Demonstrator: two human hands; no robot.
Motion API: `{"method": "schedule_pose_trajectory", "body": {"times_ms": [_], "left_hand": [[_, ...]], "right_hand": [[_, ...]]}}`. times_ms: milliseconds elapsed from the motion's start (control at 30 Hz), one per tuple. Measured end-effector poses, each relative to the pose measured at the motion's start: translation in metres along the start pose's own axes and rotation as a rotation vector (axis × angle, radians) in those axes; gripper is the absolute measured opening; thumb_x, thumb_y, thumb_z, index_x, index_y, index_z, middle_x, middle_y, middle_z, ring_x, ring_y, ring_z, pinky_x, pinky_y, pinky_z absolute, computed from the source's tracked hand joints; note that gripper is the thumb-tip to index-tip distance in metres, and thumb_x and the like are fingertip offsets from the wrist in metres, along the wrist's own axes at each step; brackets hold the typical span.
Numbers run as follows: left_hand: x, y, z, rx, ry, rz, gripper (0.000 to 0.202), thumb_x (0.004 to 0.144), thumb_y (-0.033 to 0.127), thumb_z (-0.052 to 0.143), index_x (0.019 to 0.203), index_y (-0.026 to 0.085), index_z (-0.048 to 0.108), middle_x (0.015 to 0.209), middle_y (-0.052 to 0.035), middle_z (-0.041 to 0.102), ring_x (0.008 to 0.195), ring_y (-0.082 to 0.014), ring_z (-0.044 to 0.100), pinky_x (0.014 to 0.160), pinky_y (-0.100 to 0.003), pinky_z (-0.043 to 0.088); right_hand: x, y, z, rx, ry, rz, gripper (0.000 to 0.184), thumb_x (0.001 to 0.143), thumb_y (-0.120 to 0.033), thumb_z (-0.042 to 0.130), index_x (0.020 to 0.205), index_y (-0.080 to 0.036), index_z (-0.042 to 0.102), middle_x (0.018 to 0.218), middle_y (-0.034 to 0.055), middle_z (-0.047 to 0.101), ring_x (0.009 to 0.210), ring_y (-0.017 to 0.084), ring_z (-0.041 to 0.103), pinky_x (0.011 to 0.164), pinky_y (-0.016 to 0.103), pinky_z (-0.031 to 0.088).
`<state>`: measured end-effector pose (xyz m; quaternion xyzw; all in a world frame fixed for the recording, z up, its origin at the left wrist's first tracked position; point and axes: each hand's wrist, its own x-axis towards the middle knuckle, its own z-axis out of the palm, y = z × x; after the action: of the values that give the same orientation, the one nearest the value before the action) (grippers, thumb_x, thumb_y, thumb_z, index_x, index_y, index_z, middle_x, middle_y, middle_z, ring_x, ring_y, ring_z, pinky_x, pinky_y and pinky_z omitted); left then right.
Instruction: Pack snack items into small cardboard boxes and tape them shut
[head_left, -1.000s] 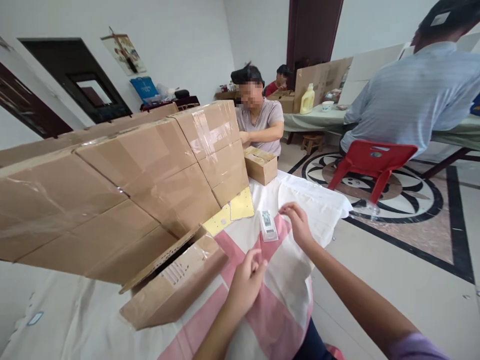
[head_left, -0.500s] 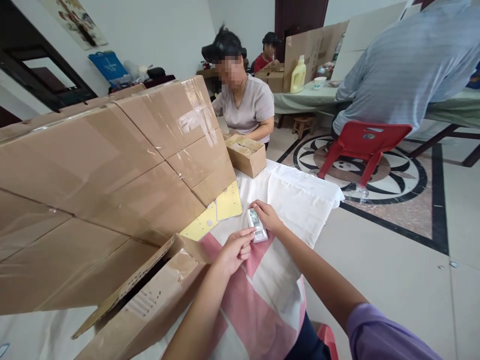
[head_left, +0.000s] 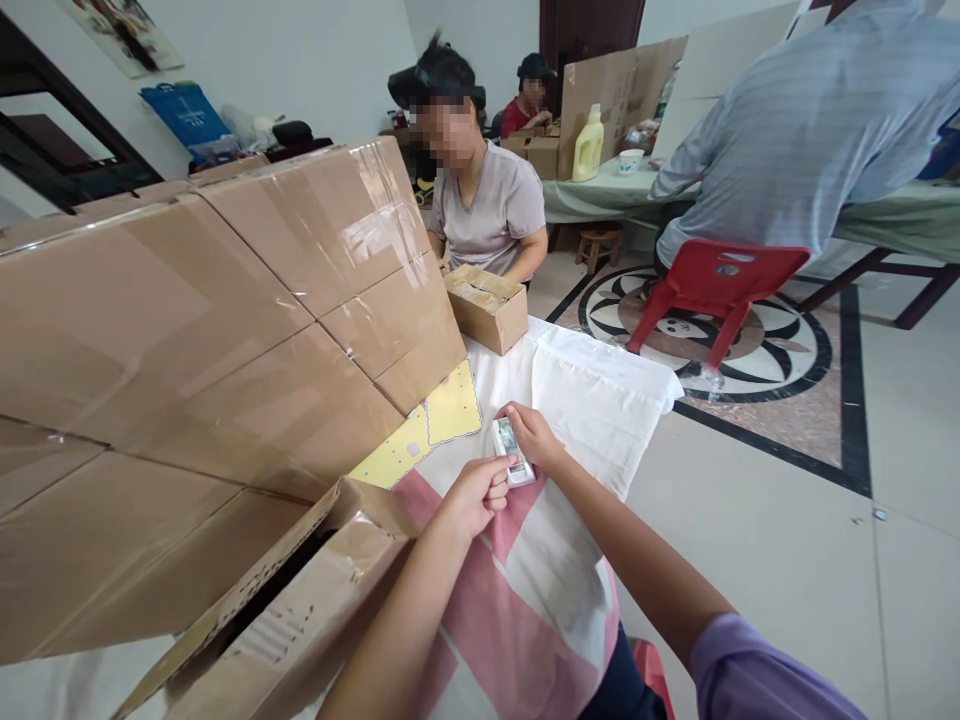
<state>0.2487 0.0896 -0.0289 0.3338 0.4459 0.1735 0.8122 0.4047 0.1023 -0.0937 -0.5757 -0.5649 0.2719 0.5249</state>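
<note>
A small white handheld device (head_left: 517, 469) with a greenish-grey screen rests at the pink and white part of the tablecloth. My right hand (head_left: 531, 432) grips it along the upper right side, thumb near its top end. From the left, my left hand (head_left: 484, 487) reaches over with the index finger stretched out onto the device's lower face, just below the screen. The other fingers of that hand are curled into the palm and hold nothing. Which button the fingertip touches is too small to tell. Behind my hands lie yellow dotted sheets (head_left: 452, 408).
A tall cardboard partition (head_left: 225, 330) stands on the left, an open cardboard box (head_left: 300, 600) before it. Farther back, a closed carton (head_left: 491, 318) sits by a person in grey (head_left: 491, 200). Another person (head_left: 787, 150) sits on a red chair (head_left: 731, 280) to the right.
My left index finger has slid slightly to the right and farther onto the device. My right hand keeps its hold. The camera view has shifted a little.
</note>
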Motion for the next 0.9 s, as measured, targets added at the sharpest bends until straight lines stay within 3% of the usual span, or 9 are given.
{"method": "schedule_pose_trajectory", "body": {"times_ms": [267,433,600,900], "left_hand": [[0.001,-0.014,0.011,-0.052,0.106,0.094,0.039,0.058,0.035,0.088,0.079,0.011,0.064,0.044,0.0143,0.022,0.041,-0.0021,0.014,0.042,-0.022,0.005],[-0.006,-0.011,0.018,-0.086,0.137,0.137,0.044,0.053,0.037,0.09,0.071,0.016,0.056,0.045,0.0142,0.022,0.041,-0.0018,0.015,0.042,-0.022,0.005],[-0.017,-0.008,0.023,-0.102,0.128,0.158,0.049,0.049,0.041,0.09,0.075,0.015,0.058,0.046,0.0148,0.022,0.043,-0.0018,0.013,0.042,-0.021,0.006],[-0.019,-0.038,0.027,-0.116,0.192,0.129,0.051,0.048,0.047,0.088,0.075,0.017,0.057,0.044,0.0153,0.022,0.041,-0.0023,0.013,0.041,-0.021,0.007]], "right_hand": [[0.001,0.002,0.001,-0.009,0.004,0.016,0.048,0.104,-0.049,0.031,0.086,-0.022,0.066,0.081,0.0028,0.067,0.073,0.018,0.058,0.07,0.03,0.042],[0.0,0.0,0.001,-0.008,0.002,0.019,0.047,0.105,-0.048,0.031,0.087,-0.022,0.066,0.08,0.0024,0.066,0.072,0.018,0.058,0.069,0.03,0.041],[0.0,-0.001,0.0,-0.009,0.006,0.019,0.045,0.105,-0.045,0.032,0.088,-0.02,0.066,0.077,0.0012,0.064,0.07,0.016,0.057,0.068,0.028,0.04],[0.001,-0.002,0.0,-0.008,0.006,0.028,0.043,0.104,-0.041,0.034,0.089,-0.019,0.068,0.077,0.0008,0.064,0.071,0.015,0.056,0.069,0.027,0.04]]}}
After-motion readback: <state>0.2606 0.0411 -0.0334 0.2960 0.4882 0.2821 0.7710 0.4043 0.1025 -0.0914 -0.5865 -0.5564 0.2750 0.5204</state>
